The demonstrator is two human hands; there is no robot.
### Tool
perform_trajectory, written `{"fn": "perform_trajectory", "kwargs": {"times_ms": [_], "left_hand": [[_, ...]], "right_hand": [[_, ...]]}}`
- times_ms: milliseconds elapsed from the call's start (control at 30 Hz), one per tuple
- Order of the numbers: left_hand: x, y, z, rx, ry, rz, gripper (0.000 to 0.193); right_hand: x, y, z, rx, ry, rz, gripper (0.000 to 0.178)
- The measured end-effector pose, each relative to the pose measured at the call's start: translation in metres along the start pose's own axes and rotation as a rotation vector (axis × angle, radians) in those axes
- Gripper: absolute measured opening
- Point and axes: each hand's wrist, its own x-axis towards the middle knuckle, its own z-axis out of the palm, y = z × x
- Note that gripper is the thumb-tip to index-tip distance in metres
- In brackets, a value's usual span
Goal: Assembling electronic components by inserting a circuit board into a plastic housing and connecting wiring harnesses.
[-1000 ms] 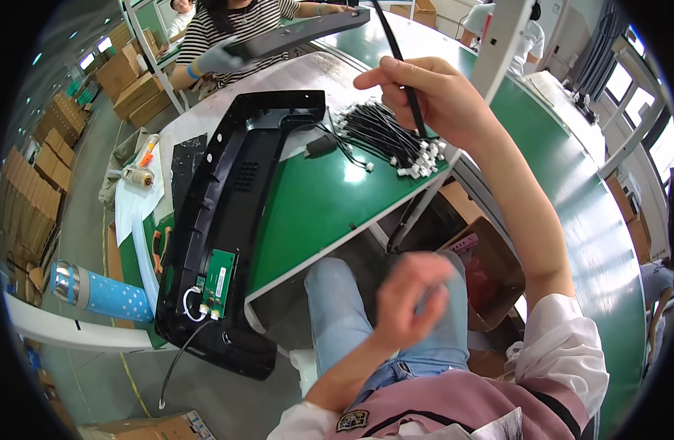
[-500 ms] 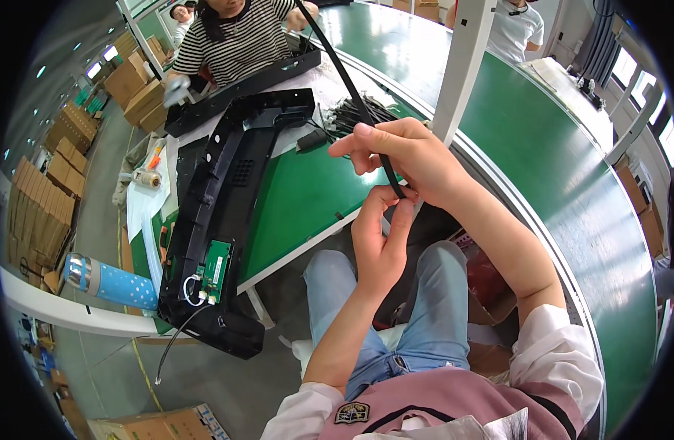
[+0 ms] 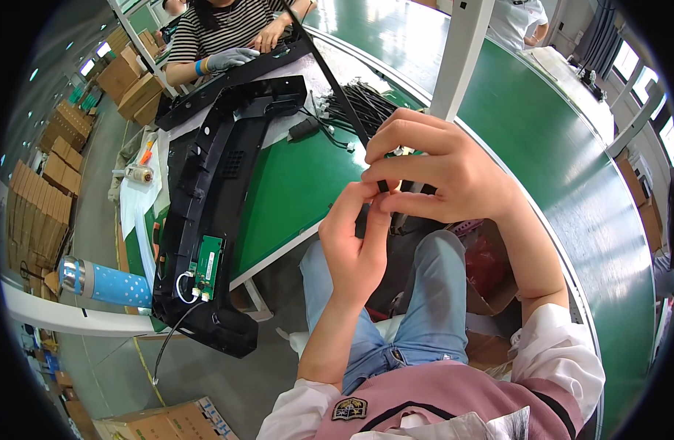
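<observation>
A long, flat black strip [image 3: 328, 73] slants from the top edge down to my fingers. My left hand [image 3: 354, 246] pinches its lower end between thumb and fingertips. Beside it, my right hand [image 3: 458, 172] closes its fingers round the strip just above that end; the exact grip is partly covered. To the left lies a long black plastic housing [image 3: 230, 165], hollow side up. A green circuit board [image 3: 210, 265] sits in its near end, with white connectors and a thin cable [image 3: 165, 350] hanging over the edge.
Black cables [image 3: 370, 103] lie in a heap behind my hands. Across the table, a person with one gloved hand [image 3: 232, 59] handles another black housing [image 3: 197, 99]. A blue dotted bottle [image 3: 117, 286] stands left. A white post [image 3: 461, 59] rises beside the green conveyor [image 3: 549, 132].
My right hand has turned and come down to the strip's end, its fingers now closing there. My left hand has shifted slightly left. The co-worker's hands have come together over their housing.
</observation>
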Motion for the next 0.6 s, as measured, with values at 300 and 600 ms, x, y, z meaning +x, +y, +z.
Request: {"fn": "perform_trajectory", "kwargs": {"times_ms": [300, 600], "left_hand": [[-0.003, 0.012, -0.004, -0.093, 0.007, -0.051, 0.02], [0.001, 0.015, -0.006, 0.076, 0.027, 0.06, 0.017]], "right_hand": [[-0.011, -0.003, 0.009, 0.063, 0.07, -0.026, 0.028], [-0.014, -0.016, 0.014, -0.18, 0.155, -0.092, 0.018]]}}
